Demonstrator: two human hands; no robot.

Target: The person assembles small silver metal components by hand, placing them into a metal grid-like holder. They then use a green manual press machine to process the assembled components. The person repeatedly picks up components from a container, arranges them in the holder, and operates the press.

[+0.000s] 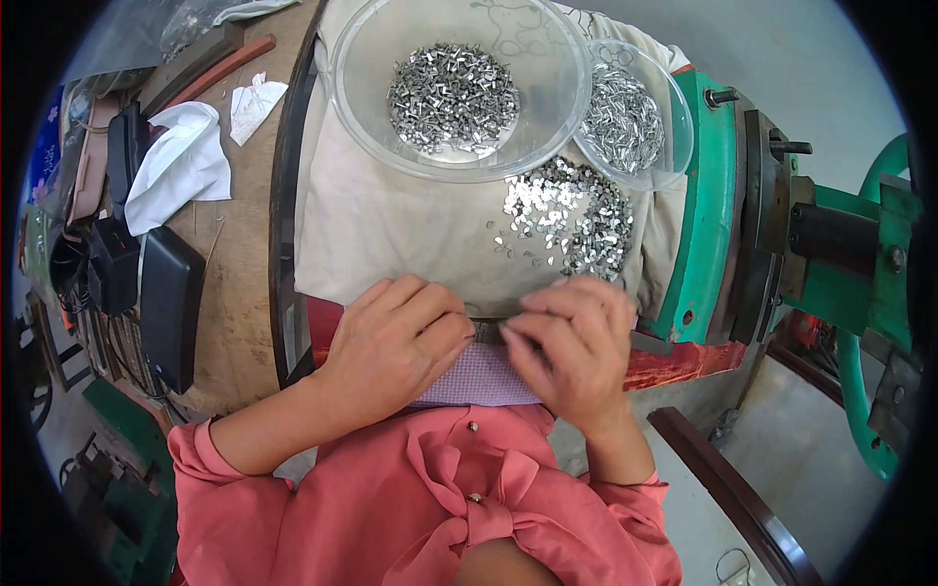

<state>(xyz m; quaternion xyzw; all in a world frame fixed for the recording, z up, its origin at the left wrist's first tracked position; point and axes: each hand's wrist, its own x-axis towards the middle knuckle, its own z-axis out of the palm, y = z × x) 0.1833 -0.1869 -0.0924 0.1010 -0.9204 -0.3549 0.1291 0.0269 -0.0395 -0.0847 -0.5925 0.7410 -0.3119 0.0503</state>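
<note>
My left hand is at the near edge of the cloth-covered surface, fingers curled in and thumb against the index finger. Any small thing between those fingertips is hidden. Facing it, a short gap away, my right hand has its fingers bent toward the thumb, and I cannot make out what they hold. Between the hands lies a small dark metal edge, above a purple checked cloth. Just beyond my right hand spreads a loose pile of small, flat, shiny metal pieces on a beige cloth.
A large clear bowl holds many short metal pieces. Right of it, a smaller clear bowl contains slim metal pins. Green machinery borders the right side. On the wooden table at left are white tissue and a black case.
</note>
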